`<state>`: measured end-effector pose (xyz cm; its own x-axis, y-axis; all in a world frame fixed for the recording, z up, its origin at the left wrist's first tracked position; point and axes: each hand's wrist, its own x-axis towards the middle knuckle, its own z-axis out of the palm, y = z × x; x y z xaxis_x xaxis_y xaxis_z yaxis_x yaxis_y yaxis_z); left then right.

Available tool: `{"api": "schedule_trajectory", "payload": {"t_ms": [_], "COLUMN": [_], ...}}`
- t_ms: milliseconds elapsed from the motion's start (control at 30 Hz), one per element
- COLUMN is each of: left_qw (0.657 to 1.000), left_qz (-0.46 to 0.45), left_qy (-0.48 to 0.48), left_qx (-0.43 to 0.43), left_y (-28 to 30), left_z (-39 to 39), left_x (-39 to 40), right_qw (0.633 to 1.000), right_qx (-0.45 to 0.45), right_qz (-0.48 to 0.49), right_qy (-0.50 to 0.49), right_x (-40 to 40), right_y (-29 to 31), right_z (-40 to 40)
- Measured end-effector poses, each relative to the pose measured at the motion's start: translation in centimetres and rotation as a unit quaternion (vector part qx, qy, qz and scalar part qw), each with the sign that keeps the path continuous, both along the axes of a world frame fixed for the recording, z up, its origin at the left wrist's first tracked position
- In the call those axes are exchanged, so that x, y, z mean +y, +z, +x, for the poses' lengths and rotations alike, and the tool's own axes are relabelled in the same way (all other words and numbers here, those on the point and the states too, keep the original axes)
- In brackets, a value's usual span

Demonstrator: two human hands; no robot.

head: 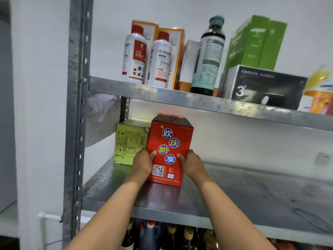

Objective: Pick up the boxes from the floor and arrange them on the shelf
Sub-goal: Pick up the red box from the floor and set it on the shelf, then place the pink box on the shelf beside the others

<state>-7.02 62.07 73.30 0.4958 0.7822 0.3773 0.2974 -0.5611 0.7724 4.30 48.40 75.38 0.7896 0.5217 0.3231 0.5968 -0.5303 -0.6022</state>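
Red box [169, 150]: upright on the middle shelf [234, 192], centre of the frame, touching the green box [128, 141] to its left.
Left hand [143, 162]: grips the red box's left edge, thumb on the front face.
Right hand [191, 163]: grips the right edge, thumb on the front.
Upper shelf [198, 101]: white bottles [134, 56], a dark bottle [209, 56], more boxes.
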Motion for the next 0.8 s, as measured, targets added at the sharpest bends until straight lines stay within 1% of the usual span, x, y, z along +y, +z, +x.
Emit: {"api": "schedule_trajectory", "payload": {"t_ms": [67, 133, 200, 267, 367, 467, 600, 667, 800], "left_qw": [1.0, 0.997, 0.985, 0.965, 0.934, 0.896, 0.877, 0.862, 0.852], "left_qz": [0.01, 0.058, 0.139, 0.22, 0.31, 0.386, 0.409, 0.433, 0.423], "left_qy": [0.006, 0.008, 0.02, 0.025, -0.033, -0.098, -0.155, -0.173, -0.215], "left_qx": [0.001, 0.04, 0.098, 0.138, 0.174, 0.197, 0.199, 0.2, 0.219], "left_y": [0.7, 1.4, 1.8, 2.1, 1.9, 0.5, -1.2, -2.1, -4.4], "left_z": [-0.4, -0.6, -1.3, -2.0, -2.6, -3.1, -3.4, -3.4, -3.4], "left_x": [-1.8, -3.0, -4.3, -5.7, -7.9, -10.6, -16.0, -18.5, -22.8], "right_qw": [0.996, 0.987, 0.982, 0.974, 0.965, 0.968, 0.968, 0.966, 0.967], "right_qx": [-0.062, -0.125, -0.135, -0.141, -0.145, -0.148, -0.15, -0.154, -0.133], "right_qz": [-0.062, -0.099, -0.132, -0.176, -0.216, -0.201, -0.2, -0.203, -0.214], "right_qy": [-0.026, -0.026, -0.009, -0.007, -0.008, 0.003, 0.029, 0.037, 0.032], "right_x": [-1.0, -2.2, -4.0, -6.1, -9.5, -13.0, -17.9, -20.2, -25.3], "right_y": [0.8, 1.3, 1.3, 0.8, 0.0, -0.8, -2.6, -3.7, -6.6], "right_z": [-0.9, -1.8, -2.3, -2.6, -3.3, -4.5, -6.7, -7.7, -8.7]}}
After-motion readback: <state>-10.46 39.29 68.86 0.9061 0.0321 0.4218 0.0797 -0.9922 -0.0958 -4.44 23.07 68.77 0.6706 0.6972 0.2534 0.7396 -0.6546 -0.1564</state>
